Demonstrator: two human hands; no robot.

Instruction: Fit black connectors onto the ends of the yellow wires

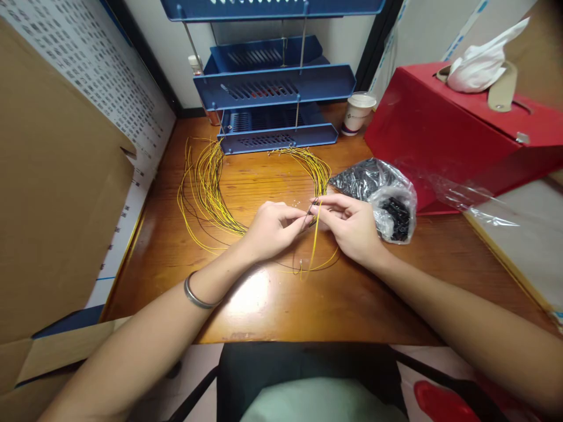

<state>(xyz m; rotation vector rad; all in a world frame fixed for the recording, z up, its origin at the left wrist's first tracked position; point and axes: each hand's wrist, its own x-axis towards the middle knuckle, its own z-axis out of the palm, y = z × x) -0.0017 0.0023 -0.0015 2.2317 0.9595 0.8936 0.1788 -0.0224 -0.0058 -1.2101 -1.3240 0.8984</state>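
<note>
A loop of thin yellow and black wires (pixel 211 187) lies on the wooden table, its ends curving round towards my hands. My left hand (pixel 281 225) is closed, thumb and fingers pinching a dark wire at the loop's right side. Just beside it, my right hand (pixel 349 223) pinches a yellow wire (pixel 315 240) that hangs down towards the table. The fingertips of both hands nearly meet, and whatever small part may sit between them is hidden. A clear plastic bag of small black pieces (pixel 378 196) lies right by my right hand.
Blue tiered trays (pixel 275 88) stand at the back, with a paper cup (pixel 358 114) to their right. A red tissue box (pixel 440 129) occupies the right side. Cardboard (pixel 57 176) leans along the left. The table (pixel 246 316) ends close to my lap.
</note>
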